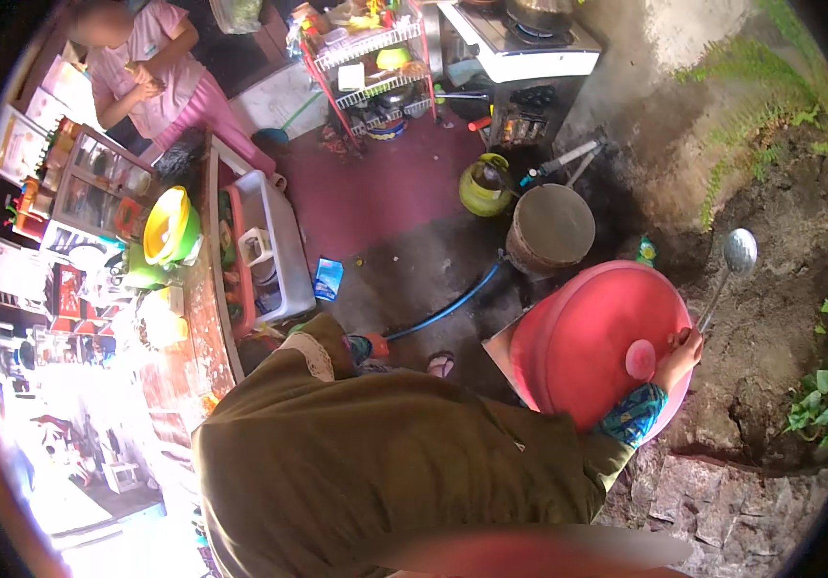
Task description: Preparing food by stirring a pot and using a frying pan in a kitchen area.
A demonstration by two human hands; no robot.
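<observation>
My right hand (683, 355) grips the handle of a metal ladle (739, 251) above the right side of a large red lidded plastic container (602, 325). The ladle's bowl points away from me, over the earthen edge. The container's round lid has a pink knob (640, 359). My left hand is not in view; the olive sleeve with a lace edge ends beside a blue-green patterned cuff (359, 348). A small orange-red thing (378, 345) lies by that cuff, near the end of a blue hose (450, 309).
A bucket (553, 227) and a green gas cylinder (486, 186) stand beyond the container. A grey plastic bin (280, 246) is beside the wooden counter (201, 289). Farther off are a wire rack (370, 58), a stove (530, 61) and a person in pink (150, 72). Rough stone borders the right.
</observation>
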